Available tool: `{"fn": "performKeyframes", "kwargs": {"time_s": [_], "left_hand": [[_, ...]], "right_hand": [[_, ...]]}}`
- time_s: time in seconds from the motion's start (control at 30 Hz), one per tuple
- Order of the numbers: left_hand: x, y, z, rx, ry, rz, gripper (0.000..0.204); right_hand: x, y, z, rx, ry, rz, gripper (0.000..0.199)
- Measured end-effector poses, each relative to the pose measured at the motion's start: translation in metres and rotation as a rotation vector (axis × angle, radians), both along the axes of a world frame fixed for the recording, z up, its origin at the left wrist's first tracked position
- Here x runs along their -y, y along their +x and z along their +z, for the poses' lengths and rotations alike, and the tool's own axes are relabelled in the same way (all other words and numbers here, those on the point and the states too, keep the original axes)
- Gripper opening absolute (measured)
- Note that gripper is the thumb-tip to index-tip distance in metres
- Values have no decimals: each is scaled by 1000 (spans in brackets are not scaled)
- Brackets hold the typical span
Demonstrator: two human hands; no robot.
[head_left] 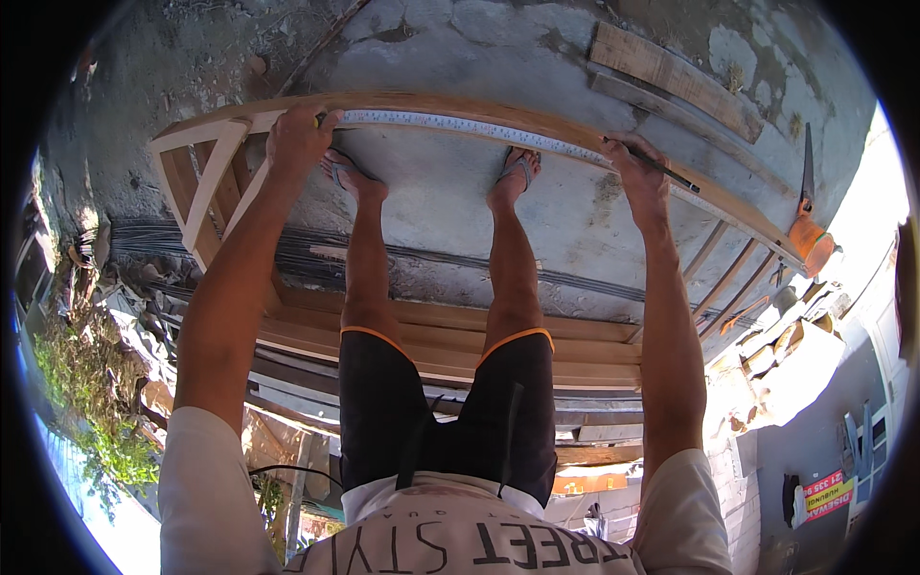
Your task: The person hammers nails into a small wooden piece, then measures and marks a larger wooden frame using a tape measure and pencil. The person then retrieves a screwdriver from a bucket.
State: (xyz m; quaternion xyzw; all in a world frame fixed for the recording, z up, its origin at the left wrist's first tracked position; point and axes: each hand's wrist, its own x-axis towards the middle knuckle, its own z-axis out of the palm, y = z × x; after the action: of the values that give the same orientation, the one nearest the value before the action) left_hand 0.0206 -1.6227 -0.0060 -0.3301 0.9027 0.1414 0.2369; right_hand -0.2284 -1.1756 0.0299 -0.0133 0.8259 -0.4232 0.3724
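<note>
Silver-white tape measure lies stretched along the top rail of a wooden frame, running from about ten o'clock to two o'clock across the upper part of the view. The left hand presses down on the tape's near end at roughly eleven o'clock, fingers curled over the rail and closed on the yellow tip of the tape. The right hand, at about one o'clock, rests on the rail at the tape's other end and pinches a dark pencil, whose shaft points out toward three o'clock along the wood. The tape lies between the two hands, touching both.

Two feet in sandals stand on the grey concrete floor inside the frame, just below the tape. Behind the legs, toward six o'clock, more planks lie stacked crosswise. At three o'clock a handsaw with an orange handle sits beside the frame's far corner, near a heap of wood offcuts. Loose boards lie on the concrete at one o'clock. Green plants grow at eight o'clock.
</note>
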Motion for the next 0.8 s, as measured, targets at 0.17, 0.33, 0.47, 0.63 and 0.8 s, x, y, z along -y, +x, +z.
{"fn": "performKeyframes", "kwargs": {"time_s": [0.17, 0.33, 0.47, 0.63, 0.8], "left_hand": [[-5, 1, 4, -83, 129, 26, 47], [13, 14, 6, -137, 106, -17, 48], [64, 53, -5, -249, -46, -94, 50], [119, 77, 6, -191, 9, -52, 48], [141, 94, -5, -178, -3, -214, 41]], "right_hand": [[22, 30, 15, -6, 26, -125, 24], [74, 58, 28, 12, 9, -261, 26], [103, 54, 30, 6, -5, -266, 27], [122, 19, 39, -55, 19, -210, 29], [143, 0, 43, -92, 15, -160, 28]]}}
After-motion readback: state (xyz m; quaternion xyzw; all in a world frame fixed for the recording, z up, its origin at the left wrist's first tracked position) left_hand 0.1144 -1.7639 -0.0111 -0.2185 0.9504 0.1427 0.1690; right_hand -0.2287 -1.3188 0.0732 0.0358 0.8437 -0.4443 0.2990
